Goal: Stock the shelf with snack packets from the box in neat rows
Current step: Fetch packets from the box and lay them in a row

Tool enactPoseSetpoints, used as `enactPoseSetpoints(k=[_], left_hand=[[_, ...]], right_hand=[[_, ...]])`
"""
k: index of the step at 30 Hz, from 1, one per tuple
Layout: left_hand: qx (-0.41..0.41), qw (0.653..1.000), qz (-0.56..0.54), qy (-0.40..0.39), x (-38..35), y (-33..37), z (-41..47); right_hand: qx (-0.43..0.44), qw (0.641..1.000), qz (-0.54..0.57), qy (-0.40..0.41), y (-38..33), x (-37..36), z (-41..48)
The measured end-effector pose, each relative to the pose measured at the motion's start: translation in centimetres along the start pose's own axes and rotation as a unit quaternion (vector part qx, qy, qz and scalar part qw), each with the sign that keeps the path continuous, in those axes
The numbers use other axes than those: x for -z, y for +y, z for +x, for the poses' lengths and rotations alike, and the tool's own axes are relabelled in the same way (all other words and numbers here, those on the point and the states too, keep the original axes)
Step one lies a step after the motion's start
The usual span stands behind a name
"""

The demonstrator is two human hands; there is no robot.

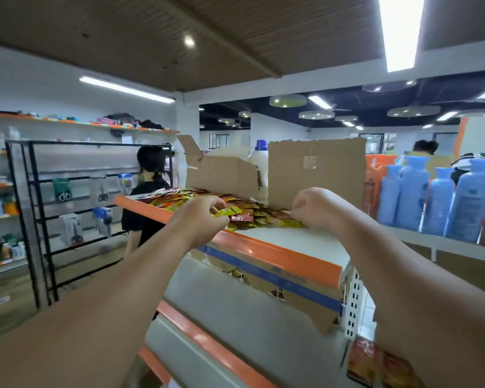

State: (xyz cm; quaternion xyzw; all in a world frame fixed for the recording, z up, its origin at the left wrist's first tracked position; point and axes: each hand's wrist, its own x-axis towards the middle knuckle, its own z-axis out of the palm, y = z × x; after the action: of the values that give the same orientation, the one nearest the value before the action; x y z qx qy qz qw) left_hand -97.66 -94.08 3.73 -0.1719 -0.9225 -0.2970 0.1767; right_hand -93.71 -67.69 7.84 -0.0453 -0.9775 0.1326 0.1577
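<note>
Small yellow, orange and red snack packets lie spread over the top shelf, which has an orange front lip. My left hand reaches over the lip and pinches a yellow packet at the near edge of the spread. My right hand is curled at the right end of the packets, fingertips among them; what it holds is hidden. An open cardboard box with torn flaps stands at the back of the shelf, behind the packets.
Blue bottles stand on the neighbouring shelf to the right. A white bottle rises behind the box. A person in black stands beyond the shelf's left end, by a black wire rack. Lower shelves hold a blue-striped carton.
</note>
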Motion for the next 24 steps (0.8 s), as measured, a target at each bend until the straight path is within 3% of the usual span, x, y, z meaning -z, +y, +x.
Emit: enactPoseSetpoints(k=[12, 21, 24], left_hand=[[0.033, 0.996, 0.079, -0.026, -3.5, -3.6, 8.8], [0.048, 0.988, 0.111, -0.098, -6.2, -7.2, 15.0], [0.009, 0.985, 0.132, -0.109, -6.6, -8.4, 16.5]], right_hand=[[0.011, 0.991, -0.085, -0.100, -0.5, -2.6, 9.7], [-0.002, 0.953, -0.216, -0.212, -1.1, -7.2, 16.7], [-0.022, 0.944, -0.228, -0.236, -2.0, -8.0, 17.3]])
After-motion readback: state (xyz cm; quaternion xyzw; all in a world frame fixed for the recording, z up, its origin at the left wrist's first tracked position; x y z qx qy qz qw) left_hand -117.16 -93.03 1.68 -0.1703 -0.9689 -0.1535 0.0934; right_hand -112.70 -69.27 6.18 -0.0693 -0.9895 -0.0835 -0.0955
